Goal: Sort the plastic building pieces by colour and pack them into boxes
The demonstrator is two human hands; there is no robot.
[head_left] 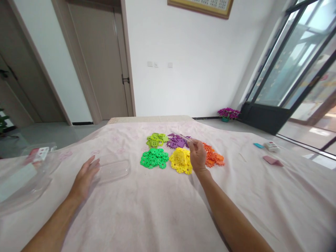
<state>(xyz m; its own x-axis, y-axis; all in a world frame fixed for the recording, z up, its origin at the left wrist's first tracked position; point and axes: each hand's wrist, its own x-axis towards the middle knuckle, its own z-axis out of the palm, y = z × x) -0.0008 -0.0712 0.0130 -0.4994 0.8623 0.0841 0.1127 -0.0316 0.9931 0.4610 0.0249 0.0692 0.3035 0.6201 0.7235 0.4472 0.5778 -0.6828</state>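
One slim tool (183, 136), likely light, stiff, best held endwise, sat pinched in my right hand (197, 153); tray (114, 170) beside my unclenched left hand (85, 175).

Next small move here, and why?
I'd probably lower the thin pale tool to the purple plastic pieces: the right hand holds it angled at that pile, while the left hand is beside the clear plastic tray.

- Five piles of pieces (154, 158) cluster on the cloth (141, 213).
- A tray (115, 170) lies left of them, by the left hand (84, 176).
- Potted flowers (228, 112) stand behind, right, on the floor (208, 122).
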